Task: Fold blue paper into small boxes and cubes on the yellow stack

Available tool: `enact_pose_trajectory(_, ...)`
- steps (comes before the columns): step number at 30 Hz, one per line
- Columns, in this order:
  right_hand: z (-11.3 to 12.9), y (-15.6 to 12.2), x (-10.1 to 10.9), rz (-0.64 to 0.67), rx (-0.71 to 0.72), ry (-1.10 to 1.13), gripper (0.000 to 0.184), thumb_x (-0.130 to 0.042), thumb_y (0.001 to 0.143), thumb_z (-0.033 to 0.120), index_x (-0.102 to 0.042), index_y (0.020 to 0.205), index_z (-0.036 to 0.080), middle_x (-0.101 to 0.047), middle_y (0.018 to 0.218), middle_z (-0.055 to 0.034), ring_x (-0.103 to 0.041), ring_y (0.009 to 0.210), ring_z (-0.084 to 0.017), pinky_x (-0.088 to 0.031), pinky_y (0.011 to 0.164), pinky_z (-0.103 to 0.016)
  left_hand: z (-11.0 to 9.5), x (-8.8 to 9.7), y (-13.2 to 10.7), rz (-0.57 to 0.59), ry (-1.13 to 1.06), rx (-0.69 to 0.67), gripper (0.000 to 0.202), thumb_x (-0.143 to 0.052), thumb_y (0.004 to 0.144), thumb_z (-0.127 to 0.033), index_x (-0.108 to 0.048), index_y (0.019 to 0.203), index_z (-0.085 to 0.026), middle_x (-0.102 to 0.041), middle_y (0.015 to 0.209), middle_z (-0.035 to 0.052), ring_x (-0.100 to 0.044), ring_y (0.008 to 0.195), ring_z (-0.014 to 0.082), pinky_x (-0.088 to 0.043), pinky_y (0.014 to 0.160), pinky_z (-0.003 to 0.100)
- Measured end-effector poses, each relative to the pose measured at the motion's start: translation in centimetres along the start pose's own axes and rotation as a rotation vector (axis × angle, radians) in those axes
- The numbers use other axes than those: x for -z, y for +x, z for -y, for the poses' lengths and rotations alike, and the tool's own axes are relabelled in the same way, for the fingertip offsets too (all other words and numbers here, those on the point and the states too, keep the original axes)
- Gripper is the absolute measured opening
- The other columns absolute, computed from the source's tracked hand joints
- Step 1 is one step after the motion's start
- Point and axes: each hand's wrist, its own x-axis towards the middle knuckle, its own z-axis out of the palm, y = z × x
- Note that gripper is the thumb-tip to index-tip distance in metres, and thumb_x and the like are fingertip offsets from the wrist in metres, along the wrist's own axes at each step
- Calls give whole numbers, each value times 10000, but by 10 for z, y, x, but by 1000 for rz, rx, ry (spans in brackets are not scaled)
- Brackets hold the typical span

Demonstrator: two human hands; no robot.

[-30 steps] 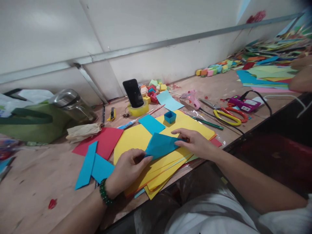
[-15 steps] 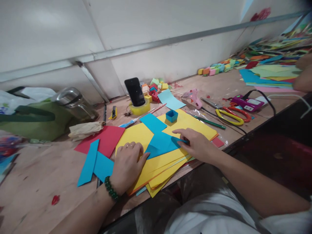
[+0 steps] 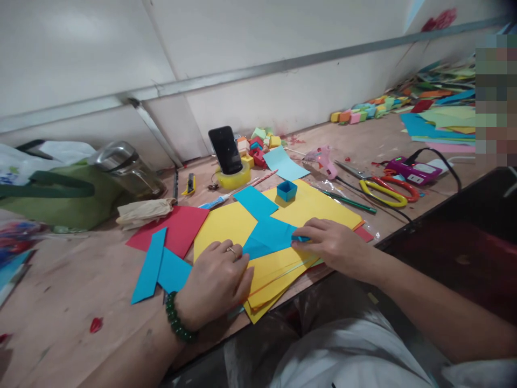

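A sheet of blue paper (image 3: 269,237) lies on a stack of yellow paper (image 3: 278,275) in front of me. Its right end is bent up between the thumb and fingers of my right hand (image 3: 333,245), which is closed on it. At the sheet's left corner, my left hand (image 3: 216,283) has its fingers curled and pressed against the paper; its fingertips are partly hidden. Just beyond the sheet are a flat blue piece (image 3: 255,201) and a small open blue paper box (image 3: 286,190). More blue pieces (image 3: 173,269) lie left of my left hand, partly over red paper (image 3: 188,223).
A phone (image 3: 225,150) leans in a tape roll (image 3: 234,177), with small paper boxes (image 3: 258,145) behind. On the right are a pink glue gun (image 3: 325,161), scissors (image 3: 388,191), a green pencil (image 3: 351,202) and a purple power adapter (image 3: 416,171). A bottle (image 3: 129,170) and cutter (image 3: 189,184) stand left.
My right fingers, with the index stretched out before, have closed round the blue paper's right end. My left hand has curled more at the left corner. The view has shifted slightly.
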Motion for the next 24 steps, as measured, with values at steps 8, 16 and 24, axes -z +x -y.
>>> enact_pose_trajectory(8,0,-17,5,-88,-83,-11,360,-345,906,61,-671,1000,182,-692,998,-96,-576,821,-193,-533,675,-310,24,-37,2,-37,-600,517,499,-643,778,-475,-610,1171,-169,-643,826,33,-587,727,167,-463,649,287)
enact_pose_trajectory(16,14,3,12,-327,-239,49,357,-458,906,191,-518,1258,178,-592,1206,-163,-566,1089,-256,-544,851,-414,7,-20,1,-271,-401,190,231,-489,884,-222,-712,939,-230,-644,725,33,-546,686,152,-393,663,309)
enact_pose_trajectory(24,21,30,19,-196,129,120,302,-420,890,49,-677,906,207,-690,1103,-68,-557,1161,-195,-445,1000,-405,3,-13,1,-18,-92,-150,292,-464,845,-200,-660,1062,-200,-620,841,85,-530,774,212,-406,707,374)
